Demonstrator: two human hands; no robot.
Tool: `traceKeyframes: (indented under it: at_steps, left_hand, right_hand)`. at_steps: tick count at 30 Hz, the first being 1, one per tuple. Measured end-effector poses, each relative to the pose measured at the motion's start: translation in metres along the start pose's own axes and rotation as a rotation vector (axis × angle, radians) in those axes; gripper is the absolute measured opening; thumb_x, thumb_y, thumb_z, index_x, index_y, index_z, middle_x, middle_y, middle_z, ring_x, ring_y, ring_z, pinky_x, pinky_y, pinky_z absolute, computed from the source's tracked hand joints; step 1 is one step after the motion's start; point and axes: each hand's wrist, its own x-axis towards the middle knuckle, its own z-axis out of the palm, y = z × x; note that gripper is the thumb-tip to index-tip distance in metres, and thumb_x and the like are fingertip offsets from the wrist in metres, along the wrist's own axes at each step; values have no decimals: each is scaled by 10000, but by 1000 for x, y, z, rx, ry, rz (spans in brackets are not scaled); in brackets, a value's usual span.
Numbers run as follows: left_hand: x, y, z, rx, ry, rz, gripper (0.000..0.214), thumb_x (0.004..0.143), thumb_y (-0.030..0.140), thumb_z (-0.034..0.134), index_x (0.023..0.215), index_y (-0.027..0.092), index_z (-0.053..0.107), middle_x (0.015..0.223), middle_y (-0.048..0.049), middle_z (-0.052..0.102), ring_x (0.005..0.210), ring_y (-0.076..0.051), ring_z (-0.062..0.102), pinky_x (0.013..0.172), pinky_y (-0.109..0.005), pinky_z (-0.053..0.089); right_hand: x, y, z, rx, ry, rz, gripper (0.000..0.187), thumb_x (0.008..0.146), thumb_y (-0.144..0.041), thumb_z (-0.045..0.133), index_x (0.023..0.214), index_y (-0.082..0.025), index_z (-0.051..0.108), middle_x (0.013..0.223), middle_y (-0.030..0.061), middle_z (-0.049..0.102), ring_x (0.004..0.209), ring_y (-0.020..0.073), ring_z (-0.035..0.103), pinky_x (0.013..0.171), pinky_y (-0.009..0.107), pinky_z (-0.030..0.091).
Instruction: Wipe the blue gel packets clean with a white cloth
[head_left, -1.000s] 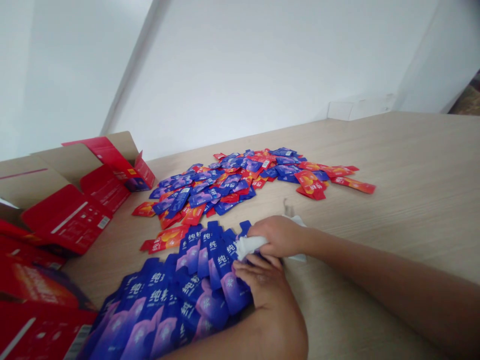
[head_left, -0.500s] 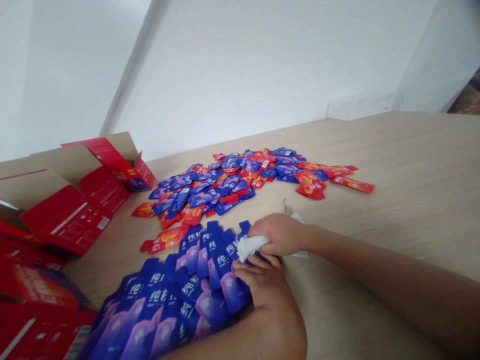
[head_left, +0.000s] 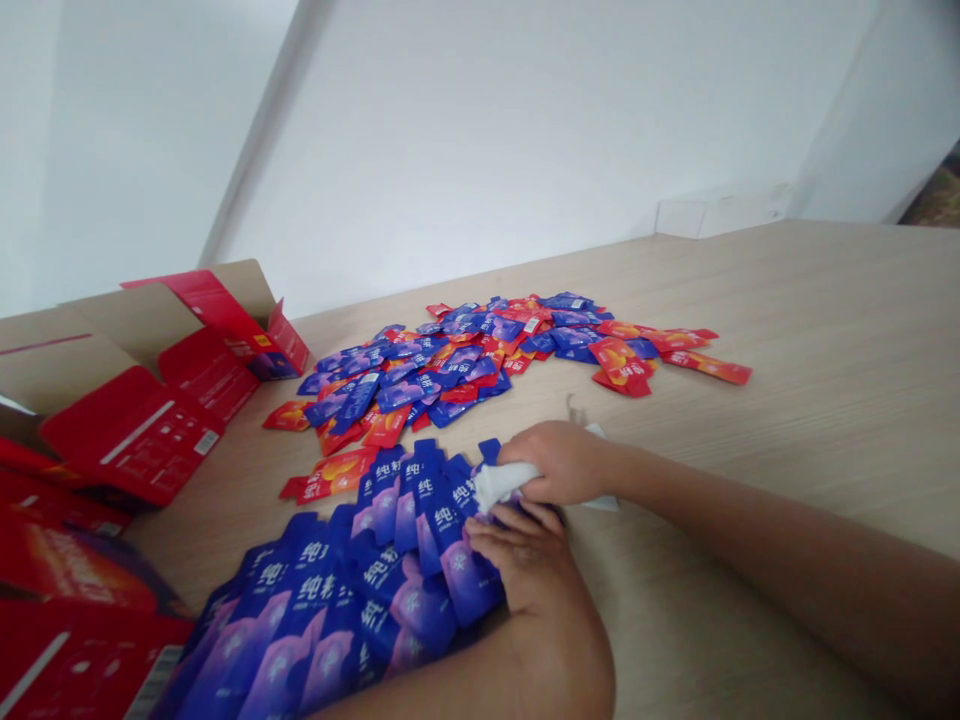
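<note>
My right hand is closed around a crumpled white tissue, whose end sticks out to the left over the blue packets. Directly below it, my left hand rests with bent fingers on the right edge of a fanned row of blue and purple sachets and presses on one of them. That row runs from the table's middle down to the lower left. A loose heap of mixed red and blue sachets lies farther back on the wooden table.
Opened red cardboard boxes with brown flaps stand at the left, and more red packaging fills the lower left corner. A white wall rises behind the table. A small white box sits at the far edge.
The tissue in my right hand is bunched a little tighter and the hand has shifted slightly up. My left hand and the sachets stay where they were.
</note>
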Motion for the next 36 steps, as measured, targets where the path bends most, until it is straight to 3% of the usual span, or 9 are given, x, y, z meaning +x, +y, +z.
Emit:
traceKeyframes:
  at_steps: [3, 8, 12, 15, 17, 23, 27, 31, 36]
  left_hand:
    - [0, 2, 5, 8, 25, -16, 456, 820, 20, 374, 1233, 137, 529, 1191, -268, 573, 1026, -379, 579, 812, -601, 462]
    - [-1, 7, 13, 117, 79, -50, 480, 813, 16, 378, 1260, 141, 499, 1220, -287, 539, 1013, -375, 588, 818, -592, 455]
    - [-1, 5, 9, 147, 67, -29, 484, 819, 19, 356, 1269, 140, 489, 1218, -280, 545, 1014, -372, 587, 807, -583, 466]
    - [-2, 1, 2, 122, 23, 6, 481, 818, 17, 348, 1254, 143, 505, 1195, -255, 576, 1013, -372, 586, 795, -574, 480]
    - [-2, -1, 0, 114, 10, 13, 485, 820, 20, 348, 1266, 147, 492, 1206, -252, 570, 1017, -367, 585, 802, -572, 479]
    - [-1, 4, 8, 95, 44, -36, 485, 817, 15, 374, 1270, 146, 487, 1231, -279, 534, 1023, -361, 585, 825, -582, 460]
    - [0, 5, 8, 54, 84, -50, 473, 812, 5, 375, 1250, 126, 509, 1219, -285, 542, 1025, -374, 581, 823, -597, 455]
    - [-2, 2, 3, -91, 62, -28, 432, 808, 7, 391, 1193, 109, 561, 1178, -264, 585, 1038, -387, 570, 835, -632, 435]
    - [-3, -1, -3, -101, 70, -52, 463, 803, -8, 405, 1233, 118, 524, 1219, -278, 547, 1042, -369, 572, 845, -598, 449]
  right_hand:
    - [1, 1, 4, -10, -42, 35, 225, 734, -305, 541, 919, -208, 625, 876, 39, 672, 798, 197, 603, 669, 259, 382]
    - [0, 13, 1, -100, 33, 201, 293, 753, -297, 526, 1020, -208, 611, 984, 73, 666, 900, 228, 591, 717, 285, 382]
    - [-1, 7, -3, -38, 95, 93, 304, 748, -282, 526, 1031, -203, 604, 973, 61, 665, 889, 217, 589, 732, 282, 379]
    - [0, 1, 1, 22, 9, -6, 256, 731, -286, 542, 957, -196, 621, 896, 47, 672, 812, 200, 595, 693, 267, 379]
    - [1, 2, 5, 18, -24, 19, 239, 733, -299, 542, 933, -199, 625, 877, 47, 673, 795, 199, 598, 680, 265, 378]
    - [0, 12, 4, -82, 48, 202, 303, 748, -299, 525, 1026, -209, 609, 983, 71, 668, 905, 228, 592, 727, 286, 382]
    - [-1, 4, 0, -55, 92, 110, 308, 742, -299, 524, 1021, -199, 606, 964, 66, 666, 866, 222, 590, 713, 287, 381]
    - [0, -5, 4, 13, -25, -2, 230, 733, -297, 536, 917, -193, 627, 880, 48, 670, 798, 203, 592, 681, 272, 378]
    - [3, 3, 10, -36, 3, 128, 296, 753, -291, 540, 1028, -206, 607, 975, 68, 665, 912, 223, 591, 745, 285, 379]
